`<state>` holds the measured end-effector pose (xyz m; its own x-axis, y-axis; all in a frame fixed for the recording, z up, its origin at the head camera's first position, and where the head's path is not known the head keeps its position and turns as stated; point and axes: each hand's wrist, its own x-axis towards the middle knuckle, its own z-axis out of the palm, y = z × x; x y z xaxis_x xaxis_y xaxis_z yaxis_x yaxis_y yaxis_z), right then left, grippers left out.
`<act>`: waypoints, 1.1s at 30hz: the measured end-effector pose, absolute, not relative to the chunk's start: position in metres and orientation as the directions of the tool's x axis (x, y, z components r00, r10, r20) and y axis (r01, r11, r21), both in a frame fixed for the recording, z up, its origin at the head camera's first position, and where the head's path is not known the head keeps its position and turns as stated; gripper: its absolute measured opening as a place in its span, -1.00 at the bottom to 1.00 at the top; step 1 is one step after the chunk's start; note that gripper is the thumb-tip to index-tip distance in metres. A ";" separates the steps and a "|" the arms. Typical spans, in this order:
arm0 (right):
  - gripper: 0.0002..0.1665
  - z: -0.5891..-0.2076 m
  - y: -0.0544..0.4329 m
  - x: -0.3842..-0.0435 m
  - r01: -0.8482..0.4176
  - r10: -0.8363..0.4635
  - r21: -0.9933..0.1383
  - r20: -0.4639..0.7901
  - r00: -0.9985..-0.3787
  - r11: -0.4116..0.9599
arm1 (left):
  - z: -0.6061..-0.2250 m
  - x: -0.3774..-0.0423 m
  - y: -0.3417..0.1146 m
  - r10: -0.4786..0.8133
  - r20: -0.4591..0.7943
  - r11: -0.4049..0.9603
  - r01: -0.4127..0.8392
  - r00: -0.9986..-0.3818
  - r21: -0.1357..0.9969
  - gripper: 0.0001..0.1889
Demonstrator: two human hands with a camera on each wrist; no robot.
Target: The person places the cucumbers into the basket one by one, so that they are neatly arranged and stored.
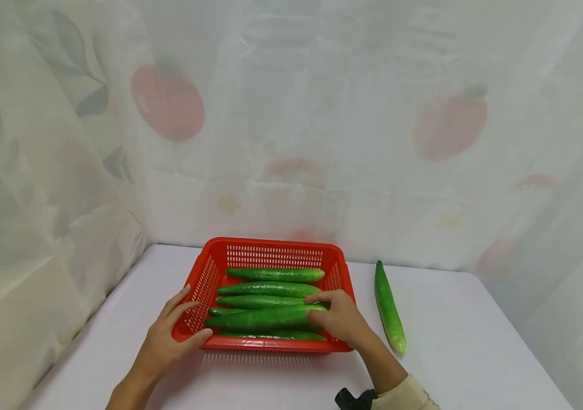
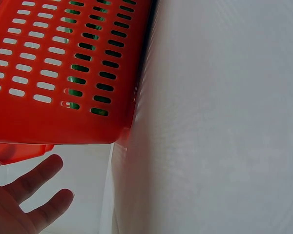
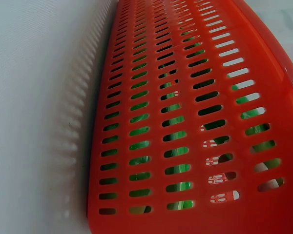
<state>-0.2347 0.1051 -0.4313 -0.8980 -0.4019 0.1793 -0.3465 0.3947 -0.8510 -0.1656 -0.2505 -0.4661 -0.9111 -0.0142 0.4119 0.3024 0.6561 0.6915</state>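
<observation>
A red plastic basket (image 1: 266, 344) with slotted walls holds several green cucumbers lying side by side. My right hand (image 1: 341, 320) reaches over its right front part and grips the pale end of a cucumber (image 1: 258, 320), which lies on top of others near the front wall. At the basket's left front corner, my left hand (image 1: 164, 343) rests with spread fingers at the side rim and its thumb by the front rim. Two of its fingers (image 2: 36, 178) extend outside the basket in the left wrist view. The right wrist view shows the slotted wall (image 3: 151, 112) with green behind it, but not the hand.
One more cucumber (image 1: 389, 307) lies on the white tabletop (image 1: 466, 341), right of the basket. A pale curtain (image 1: 291, 114) printed with fruit hangs behind the table and along its sides. Something black (image 1: 355, 400) sits beside the right sleeve (image 1: 406, 396).
</observation>
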 end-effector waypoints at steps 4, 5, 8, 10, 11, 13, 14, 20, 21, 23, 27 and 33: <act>-0.74 -0.429 0.106 -0.232 -0.329 -0.397 -0.858 0.164 -0.903 0.394 | -0.465 -0.165 -0.250 -0.014 0.416 0.657 0.305 -0.909 0.690 -0.43; -0.74 -0.428 0.106 -0.232 -0.315 -0.399 -0.871 0.154 -0.904 0.377 | -0.465 -0.165 -0.250 -0.015 0.417 0.658 0.305 -0.909 0.689 -0.43; -0.72 -0.427 0.106 -0.231 -0.260 -0.402 -0.909 0.115 -0.908 0.327 | -0.464 -0.165 -0.250 -0.014 0.422 0.658 0.310 -0.906 0.687 -0.43; -0.71 -0.426 0.106 -0.230 -0.227 -0.400 -0.926 0.093 -0.912 0.301 | -0.464 -0.165 -0.249 -0.014 0.424 0.658 0.311 -0.906 0.685 -0.43; -0.70 -0.426 0.105 -0.230 -0.217 -0.399 -0.931 0.087 -0.913 0.293 | -0.464 -0.165 -0.250 -0.014 0.424 0.659 0.310 -0.905 0.685 -0.43; -0.69 -0.427 0.105 -0.230 -0.205 -0.394 -0.936 0.081 -0.916 0.286 | -0.464 -0.166 -0.250 -0.015 0.420 0.661 0.307 -0.907 0.685 -0.43; -0.69 -0.427 0.105 -0.230 -0.199 -0.391 -0.940 0.079 -0.917 0.277 | -0.464 -0.166 -0.250 -0.013 0.421 0.661 0.308 -0.907 0.684 -0.43; -0.69 -0.427 0.105 -0.228 -0.167 -0.367 -0.967 0.087 -0.926 0.194 | -0.464 -0.166 -0.249 -0.009 0.424 0.663 0.312 -0.906 0.680 -0.43; -0.70 -0.428 0.105 -0.228 -0.167 -0.365 -0.969 0.091 -0.927 0.182 | -0.464 -0.165 -0.249 -0.010 0.423 0.664 0.310 -0.906 0.680 -0.43; -0.70 -0.428 0.106 -0.228 -0.164 -0.364 -0.974 0.097 -0.926 0.158 | -0.463 -0.165 -0.249 -0.011 0.422 0.666 0.308 -0.907 0.680 -0.43; -0.71 -0.430 0.107 -0.229 -0.167 -0.356 -0.978 0.112 -0.928 0.126 | -0.463 -0.165 -0.250 -0.012 0.421 0.665 0.307 -0.907 0.681 -0.43; -0.68 -0.430 0.114 -0.226 -0.173 -0.312 -0.983 0.145 -0.939 0.061 | -0.465 -0.167 -0.250 -0.014 0.419 0.659 0.307 -0.908 0.687 -0.42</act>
<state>-0.2257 0.1143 -0.4298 -0.9388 -0.3123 0.1455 -0.1726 0.0608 -0.9831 -0.1666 -0.2497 -0.4650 -0.9079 -0.0135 0.4190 0.3072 0.6587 0.6868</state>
